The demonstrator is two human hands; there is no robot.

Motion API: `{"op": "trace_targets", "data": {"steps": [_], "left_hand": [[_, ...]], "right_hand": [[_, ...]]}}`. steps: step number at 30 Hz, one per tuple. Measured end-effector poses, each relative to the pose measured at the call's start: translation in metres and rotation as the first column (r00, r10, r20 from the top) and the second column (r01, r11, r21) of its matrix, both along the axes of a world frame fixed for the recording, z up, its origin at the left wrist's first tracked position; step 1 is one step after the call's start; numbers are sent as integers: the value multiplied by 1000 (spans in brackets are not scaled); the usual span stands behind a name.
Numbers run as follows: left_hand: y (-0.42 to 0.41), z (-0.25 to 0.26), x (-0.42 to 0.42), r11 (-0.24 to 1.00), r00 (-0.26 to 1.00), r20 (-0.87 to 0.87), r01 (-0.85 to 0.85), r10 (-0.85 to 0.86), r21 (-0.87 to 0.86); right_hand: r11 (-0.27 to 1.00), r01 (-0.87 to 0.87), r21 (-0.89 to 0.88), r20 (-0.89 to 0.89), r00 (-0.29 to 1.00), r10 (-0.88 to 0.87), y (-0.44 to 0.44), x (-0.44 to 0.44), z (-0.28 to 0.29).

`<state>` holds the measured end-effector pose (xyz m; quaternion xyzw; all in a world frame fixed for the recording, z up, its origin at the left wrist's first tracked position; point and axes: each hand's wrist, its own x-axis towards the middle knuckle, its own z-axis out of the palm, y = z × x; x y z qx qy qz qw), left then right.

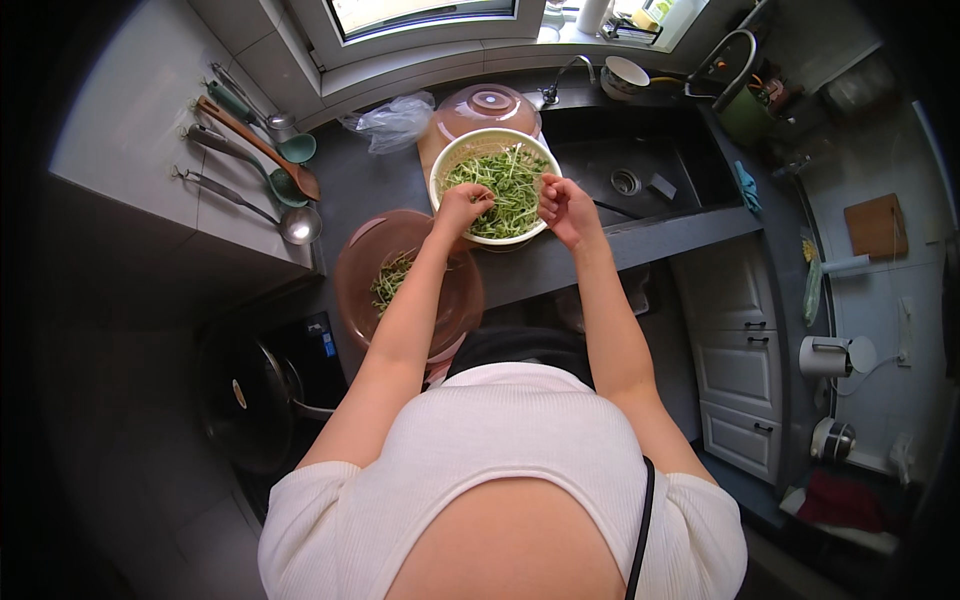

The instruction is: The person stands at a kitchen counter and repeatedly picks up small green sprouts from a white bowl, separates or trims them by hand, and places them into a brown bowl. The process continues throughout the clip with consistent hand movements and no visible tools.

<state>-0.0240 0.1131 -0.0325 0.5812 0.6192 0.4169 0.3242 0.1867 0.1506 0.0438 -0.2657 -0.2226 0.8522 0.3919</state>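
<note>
A cream plastic colander full of pea shoots or similar green sprouts stands on the counter before me. My left hand reaches over its left rim, thumb and fingers drawn together at the sprouts; whether a stem is between them is too small to tell. At the right rim, my right hand is raised with curled fingers, and its grip is unclear. A translucent brown bowl sits nearer me on the left, partly under my left forearm. A smaller heap of sprouts lies in it.
Behind the colander are an upturned brown bowl and a crumpled plastic bag. The dark sink is to the right, with a faucet and a patterned bowl behind it. Ladles and spatulas hang at left above a lidded pan.
</note>
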Motion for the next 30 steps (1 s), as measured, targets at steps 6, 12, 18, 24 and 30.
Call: {"op": "trace_targets", "data": {"steps": [6,12,18,24,30], "left_hand": [[12,24,19,982,989,145,-16,-12,188],[9,61,30,989,966,246,48,-81,138],[4,64,22,976,963,220,116,-156,186],[-3,80,13,955,986,-38,169,-165,243],[-8,83,15,946,960,158,183,-231,268]], "right_hand": [[994,-1,110,284,958,-30,-7,5,-5],[894,-2,449,460,858,-229,-11,-22,9],[826,-26,563,491,815,-309,0,-32,2],[640,-281,716,685,461,-564,0,-31,9],[943,-187,275,361,929,79,-7,-25,22]]}}
